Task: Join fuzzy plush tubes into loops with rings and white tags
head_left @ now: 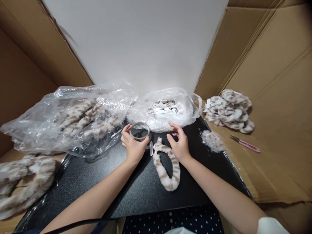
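My left hand (135,144) grips a roll of clear tape (139,131) by its sides, above the black table (97,182). Fingers apart and holding nothing, my right hand (179,143) hovers to the right of the tape roll. Between and just below the hands lies a fluffy white and brown striped loop (170,183), with a small white tag (151,148) at its upper left end.
Clear plastic bags hold furry loops (83,117) at left and white tags (165,107) at centre. More loops lie at far left (36,175) and right (234,110). Fluff (212,141) and pink snips (247,145) sit at right. Cardboard walls (273,81) flank the table.
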A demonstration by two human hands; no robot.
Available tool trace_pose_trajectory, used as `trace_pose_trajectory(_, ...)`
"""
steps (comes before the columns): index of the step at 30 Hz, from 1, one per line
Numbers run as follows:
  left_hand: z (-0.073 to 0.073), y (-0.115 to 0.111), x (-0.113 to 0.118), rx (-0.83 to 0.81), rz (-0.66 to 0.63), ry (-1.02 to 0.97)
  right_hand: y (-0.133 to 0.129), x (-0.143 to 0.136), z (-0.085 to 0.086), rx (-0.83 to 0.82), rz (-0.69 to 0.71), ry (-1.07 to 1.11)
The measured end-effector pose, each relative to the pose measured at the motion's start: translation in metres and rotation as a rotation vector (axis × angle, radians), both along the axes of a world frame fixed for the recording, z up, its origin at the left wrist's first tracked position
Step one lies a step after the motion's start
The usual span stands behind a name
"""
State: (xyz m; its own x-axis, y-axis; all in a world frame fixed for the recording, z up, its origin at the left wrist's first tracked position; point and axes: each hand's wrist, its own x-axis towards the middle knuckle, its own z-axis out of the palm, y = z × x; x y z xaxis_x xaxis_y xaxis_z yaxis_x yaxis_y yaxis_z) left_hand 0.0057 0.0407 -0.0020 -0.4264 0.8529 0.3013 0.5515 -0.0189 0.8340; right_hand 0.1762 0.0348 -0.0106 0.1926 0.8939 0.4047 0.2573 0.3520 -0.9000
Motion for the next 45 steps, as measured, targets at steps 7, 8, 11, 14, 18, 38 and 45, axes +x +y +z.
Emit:
trace_pose_trajectory(7,0.001,-0.004,-0.001,0.042,0.001,0.077,0.001,-0.001,-0.001,0.021,-0.025,-0.017)
trace_pose_trajectory(8,0.001,-0.004,0.0,0.054,-0.012,0.119,0.001,0.0,0.0,0.027,-0.028,-0.019)
trace_pose_trajectory(11,0.001,-0.007,0.002,0.112,-0.091,0.277,0.001,0.001,0.002,0.067,-0.051,-0.042)
trace_pose_trajectory(14,0.001,-0.009,0.005,0.177,-0.16,0.372,0.001,0.002,0.005,0.126,-0.09,-0.076)
trace_pose_trajectory(18,0.0,-0.01,0.005,0.236,-0.258,0.387,0.003,0.003,0.002,0.135,-0.1,-0.105)
trace_pose_trajectory(38,0.002,-0.01,0.008,0.129,-0.379,0.361,0.051,0.01,-0.011,-0.039,0.097,-0.169)
trace_pose_trajectory(45,0.001,-0.013,0.006,0.181,-0.368,0.376,0.042,0.01,-0.011,-0.054,0.1,-0.105)
